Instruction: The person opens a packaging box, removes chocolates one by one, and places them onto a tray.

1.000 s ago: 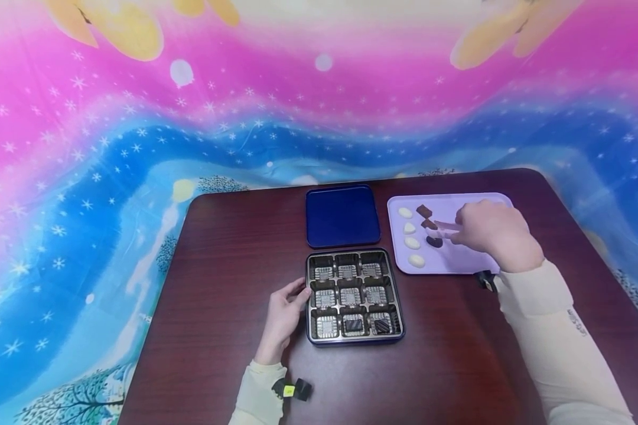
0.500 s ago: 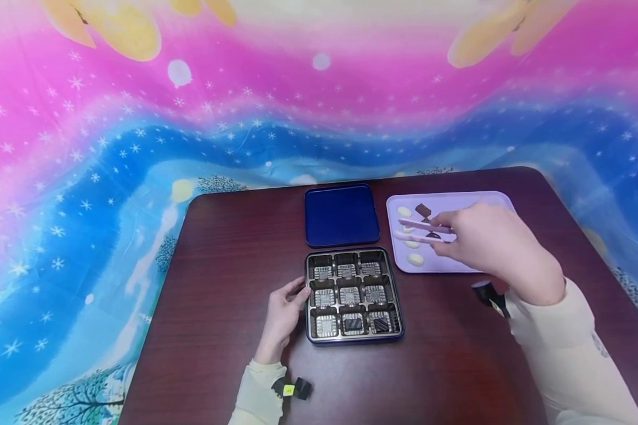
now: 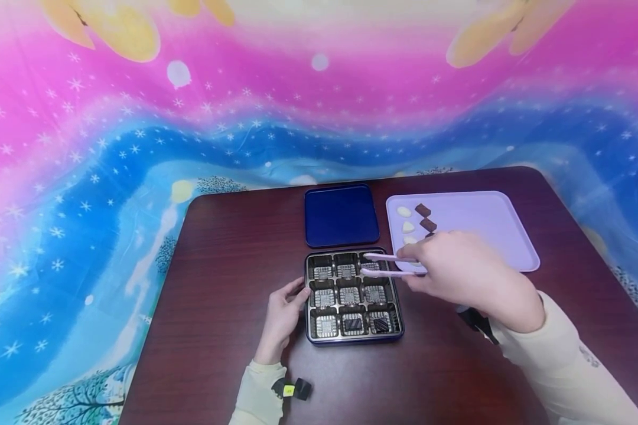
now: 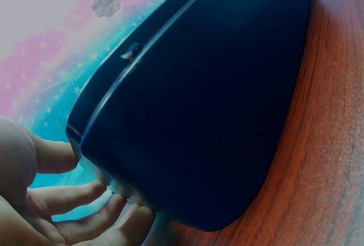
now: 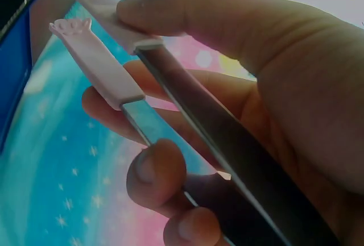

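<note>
My left hand [image 3: 284, 316] holds the left side of a dark blue tin [image 3: 355, 341], thumb at the rim and fingers against the side wall. The tin's divided insert has two dark striped chocolates [image 3: 381, 325] in the front row, middle and right; the other compartments show bare ribbed floors. Pale pink paw-tipped tongs [image 3: 385, 274] are gripped in my right hand [image 3: 465, 274]. Their tips stand apart over the tin's back right compartment, and nothing shows between them. In the right wrist view, the tongs' metal arms [image 5: 199, 121] run through my fingers.
Behind the tin lies a blue lid [image 3: 342, 216]. A lilac tray [image 3: 489, 218] at the back right bears white pieces [image 3: 403, 211] and brown chocolates [image 3: 423, 209]; my right hand hides part of it. Patterned cloth [image 3: 276, 118] hangs beyond the dark wooden table [image 3: 218, 265].
My right hand has carried the tongs from the chocolates on the tray leftward and nearer, to above the tin. The left hand and the tin have stayed in place.
</note>
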The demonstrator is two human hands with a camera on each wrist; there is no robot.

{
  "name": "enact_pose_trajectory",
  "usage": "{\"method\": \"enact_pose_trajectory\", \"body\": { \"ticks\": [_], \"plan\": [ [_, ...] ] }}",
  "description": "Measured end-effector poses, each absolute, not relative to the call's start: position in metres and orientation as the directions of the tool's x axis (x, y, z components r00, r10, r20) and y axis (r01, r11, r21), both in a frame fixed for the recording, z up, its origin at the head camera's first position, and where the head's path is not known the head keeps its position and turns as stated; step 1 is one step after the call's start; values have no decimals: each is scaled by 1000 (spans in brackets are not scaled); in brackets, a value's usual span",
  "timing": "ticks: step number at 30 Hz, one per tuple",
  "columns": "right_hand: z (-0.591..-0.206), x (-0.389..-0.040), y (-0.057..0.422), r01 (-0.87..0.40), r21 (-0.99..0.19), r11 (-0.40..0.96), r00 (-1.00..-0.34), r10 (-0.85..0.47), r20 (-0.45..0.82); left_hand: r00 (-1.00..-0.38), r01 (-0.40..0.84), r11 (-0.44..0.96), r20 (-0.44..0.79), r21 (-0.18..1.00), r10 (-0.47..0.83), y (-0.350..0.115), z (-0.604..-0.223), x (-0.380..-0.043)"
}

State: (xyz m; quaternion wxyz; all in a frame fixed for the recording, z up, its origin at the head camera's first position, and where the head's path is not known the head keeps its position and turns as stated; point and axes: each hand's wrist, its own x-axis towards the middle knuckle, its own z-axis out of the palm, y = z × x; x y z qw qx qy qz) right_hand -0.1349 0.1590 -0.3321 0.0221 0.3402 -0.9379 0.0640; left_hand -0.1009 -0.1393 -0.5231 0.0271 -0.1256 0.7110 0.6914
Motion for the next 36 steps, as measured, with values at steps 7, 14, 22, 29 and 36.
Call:
{"method": "enact_pose_trajectory", "body": {
  "ticks": [7, 14, 22, 29, 36],
  "plan": [
    [-343, -126, 144, -684, -117, 720, -727, -686, 26, -967, -215, 4, -213, 977, -142, -139, -524, -101],
    [-355, -120, 133, -725, -86, 683, -687, -727, 11, -967, -217, -9, -216, 976, -137, -139, -524, -101],
    [-369, -112, 124, -775, -100, 625, -624, -780, -42, -970, -205, 14, -202, 979, -138, -140, -524, -100],
    [-379, -107, 115, -773, -31, 634, -632, -774, -41, -968, -214, 3, -211, 977, -139, -141, -524, -100],
    [-392, -105, 103, -790, 43, 611, -613, -790, -24, -965, -227, -4, -225, 974, -138, -140, -525, -101]
  ]
}}
